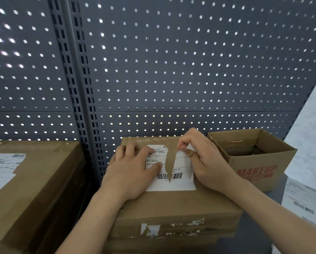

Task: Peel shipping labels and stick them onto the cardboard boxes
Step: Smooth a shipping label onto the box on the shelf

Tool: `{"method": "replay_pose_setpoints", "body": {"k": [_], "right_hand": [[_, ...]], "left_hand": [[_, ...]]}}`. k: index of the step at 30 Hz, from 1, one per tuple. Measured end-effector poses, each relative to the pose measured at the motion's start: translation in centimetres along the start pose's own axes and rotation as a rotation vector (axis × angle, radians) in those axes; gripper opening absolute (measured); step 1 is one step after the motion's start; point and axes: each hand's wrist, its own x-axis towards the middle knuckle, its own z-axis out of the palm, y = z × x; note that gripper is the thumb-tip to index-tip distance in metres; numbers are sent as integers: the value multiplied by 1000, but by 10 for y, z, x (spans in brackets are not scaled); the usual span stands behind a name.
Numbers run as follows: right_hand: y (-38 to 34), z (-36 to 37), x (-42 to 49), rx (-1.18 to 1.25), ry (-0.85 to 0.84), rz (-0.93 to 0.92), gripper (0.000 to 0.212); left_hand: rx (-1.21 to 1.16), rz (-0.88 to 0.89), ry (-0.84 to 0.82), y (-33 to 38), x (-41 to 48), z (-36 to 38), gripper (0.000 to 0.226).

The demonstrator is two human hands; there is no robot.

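Head-worn view looking down at a closed cardboard box (181,204) at six o'clock, set in front of a grey pegboard wall (171,70). On the box top lies a white shipping label (171,185). A narrow wedge-shaped tear splits it from its far edge down to the barcode, and bare cardboard shows in the gap. The left hand (135,169) lies flat with straight fingers on the label's nine o'clock half, pressing it down. The right hand (206,158) pinches a curled white corner at the label's one o'clock end, raised off the box. The paper looks thin, light and easily ripped, with a tacky back. It is probably best taken by a free corner and drawn low and slowly, as a sharp tug could lengthen the tear. At three o'clock stands an open carton (254,169) printed MAKEUP in red, with loose label sheets (303,198) at four o'clock. At nine o'clock sits a larger box (34,189) carrying a second label (3,165). Torn white scraps (153,229) mark the central box's front face.
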Motion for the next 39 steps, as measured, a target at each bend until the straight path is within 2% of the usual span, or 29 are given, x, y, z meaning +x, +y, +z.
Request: {"method": "replay_pose_setpoints", "body": {"k": [6, 10, 15, 17, 20, 22, 24, 26, 28, 32, 39], "right_hand": [[0, 1, 0, 24, 31, -34, 26], [0, 1, 0, -2, 51, -59, 36], [3, -2, 4, 31, 286, -22, 22], [2, 1, 4, 22, 245, 9, 22], [1, 2, 6, 114, 187, 136, 9], [0, 1, 6, 159, 119, 238, 17], [2, 2, 6, 170, 59, 331, 41], [4, 4, 6, 137, -4, 393, 55], [7, 5, 8, 110, -48, 426, 51], [15, 5, 11, 80, -51, 392, 22], [22, 3, 10, 33, -20, 400, 50]], "left_hand": [[-4, -3, -10, 0, 0, 0, 49], [1, -4, -7, 0, 1, 0, 50], [-10, -13, -11, 0, 1, 0, 49], [-7, -16, -14, 1, 1, 0, 50], [-6, -22, -17, 0, 1, 0, 51], [-1, -23, -14, 0, 0, 0, 51], [2, -21, -12, 1, 0, 0, 51], [8, -21, -14, 2, 0, -1, 52], [8, -26, -18, 3, 1, -2, 52], [15, -34, -28, 4, 1, -2, 53], [18, -44, -34, 7, 1, -4, 54]]}}
